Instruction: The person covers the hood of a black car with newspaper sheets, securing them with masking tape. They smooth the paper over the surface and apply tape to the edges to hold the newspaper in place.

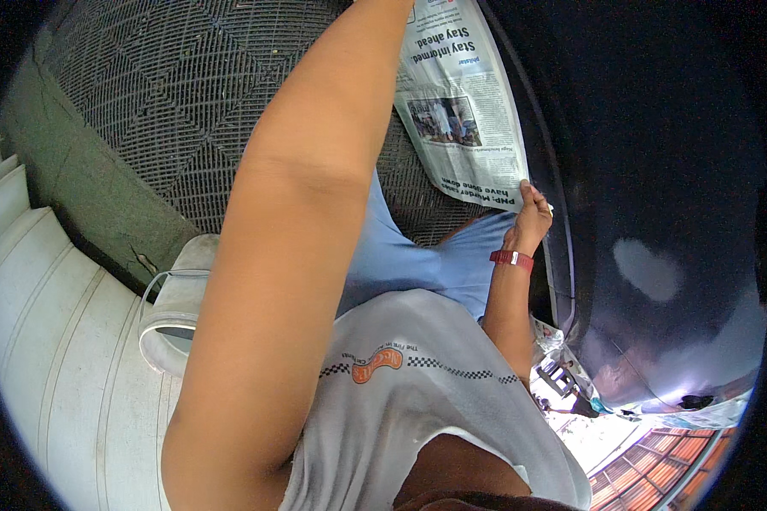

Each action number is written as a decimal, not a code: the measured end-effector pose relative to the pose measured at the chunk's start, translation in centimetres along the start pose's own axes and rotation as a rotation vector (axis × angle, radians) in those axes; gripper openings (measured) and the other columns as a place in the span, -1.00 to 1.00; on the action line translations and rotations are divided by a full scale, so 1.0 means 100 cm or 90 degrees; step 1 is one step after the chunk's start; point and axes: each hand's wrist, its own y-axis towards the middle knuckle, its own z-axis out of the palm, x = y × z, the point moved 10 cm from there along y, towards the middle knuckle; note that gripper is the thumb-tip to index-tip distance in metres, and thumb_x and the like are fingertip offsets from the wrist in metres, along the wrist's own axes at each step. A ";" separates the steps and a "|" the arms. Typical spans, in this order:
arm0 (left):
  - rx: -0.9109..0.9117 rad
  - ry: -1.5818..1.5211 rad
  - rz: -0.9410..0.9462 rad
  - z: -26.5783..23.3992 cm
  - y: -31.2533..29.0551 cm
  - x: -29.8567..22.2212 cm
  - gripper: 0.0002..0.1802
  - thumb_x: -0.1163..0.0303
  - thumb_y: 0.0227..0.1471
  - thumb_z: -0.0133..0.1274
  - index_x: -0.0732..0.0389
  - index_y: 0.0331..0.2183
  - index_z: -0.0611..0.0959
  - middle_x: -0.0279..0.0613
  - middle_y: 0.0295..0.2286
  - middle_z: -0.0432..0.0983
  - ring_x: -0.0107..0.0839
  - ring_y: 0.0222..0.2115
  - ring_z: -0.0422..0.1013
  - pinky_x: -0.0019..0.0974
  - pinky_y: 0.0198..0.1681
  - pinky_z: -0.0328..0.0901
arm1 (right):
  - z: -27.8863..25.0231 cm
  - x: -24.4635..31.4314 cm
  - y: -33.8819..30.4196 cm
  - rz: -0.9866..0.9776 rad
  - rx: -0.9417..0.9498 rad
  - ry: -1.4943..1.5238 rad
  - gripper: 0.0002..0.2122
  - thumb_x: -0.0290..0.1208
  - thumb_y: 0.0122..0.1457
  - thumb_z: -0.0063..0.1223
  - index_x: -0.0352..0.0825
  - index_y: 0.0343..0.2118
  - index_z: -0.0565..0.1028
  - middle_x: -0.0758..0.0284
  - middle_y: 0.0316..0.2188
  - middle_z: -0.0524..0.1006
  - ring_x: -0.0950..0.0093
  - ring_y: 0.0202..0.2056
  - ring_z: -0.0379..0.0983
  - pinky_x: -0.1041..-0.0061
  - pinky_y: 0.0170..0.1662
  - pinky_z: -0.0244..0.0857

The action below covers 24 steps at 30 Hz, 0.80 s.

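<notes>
A printed newspaper sheet point(460, 111) hangs lengthwise beside the lower edge of a glossy dark panel point(648, 187), which looks like a vehicle's side. My right hand point(531, 217), with a red band on its wrist, pinches the sheet's near right corner between thumb and fingers. Across the view my left forearm point(324, 111) reaches up along the sheet's left side. It runs out past the upper edge, so the left hand and anything in it are cut off.
Black gridded matting point(162, 94) covers the floor. On the left, a pale bucket with a wire handle point(166, 341) stands by a ribbed white wall point(68, 341) and a greenish concrete strip point(85, 179). My legs in blue trousers point(418, 264) are bent below the sheet.
</notes>
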 end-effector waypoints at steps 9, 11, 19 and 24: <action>0.044 0.027 0.004 -0.001 0.004 0.035 -0.60 0.06 -0.08 0.37 -0.08 -0.15 0.81 -0.31 -0.27 0.75 -0.26 -0.12 0.63 -0.12 0.08 0.34 | 0.001 0.013 -0.012 -0.079 -0.101 0.011 -0.86 -0.47 0.19 0.42 -0.39 -0.31 0.66 0.33 -0.33 0.66 0.55 -0.28 0.52 0.52 -0.09 0.40; 0.050 0.011 -0.002 -0.003 0.006 0.041 -0.59 0.06 -0.07 0.38 -0.08 -0.13 0.81 -0.31 -0.26 0.75 -0.26 -0.11 0.63 -0.13 0.09 0.33 | 0.004 0.022 -0.014 -0.116 -0.122 0.007 -0.88 -0.49 0.19 0.41 -0.40 -0.32 0.67 0.32 -0.33 0.68 0.57 -0.27 0.56 0.53 -0.07 0.41; 0.070 0.037 0.007 -0.016 -0.003 0.048 -0.57 0.05 -0.03 0.36 -0.08 -0.09 0.76 -0.30 -0.28 0.73 -0.23 -0.08 0.61 -0.11 0.13 0.27 | 0.002 0.016 -0.014 -0.127 -0.143 0.050 -0.82 -0.44 0.17 0.44 -0.42 -0.28 0.66 0.30 -0.30 0.67 0.53 -0.27 0.53 0.51 -0.10 0.41; 0.051 0.040 0.033 -0.019 -0.002 0.050 -0.54 0.05 -0.07 0.36 -0.07 -0.09 0.74 -0.31 -0.27 0.71 -0.22 -0.09 0.61 -0.08 0.12 0.27 | 0.003 0.011 -0.012 -0.090 -0.177 0.053 -0.83 -0.48 0.17 0.41 -0.46 -0.27 0.66 0.29 -0.31 0.67 0.51 -0.32 0.52 0.50 -0.14 0.41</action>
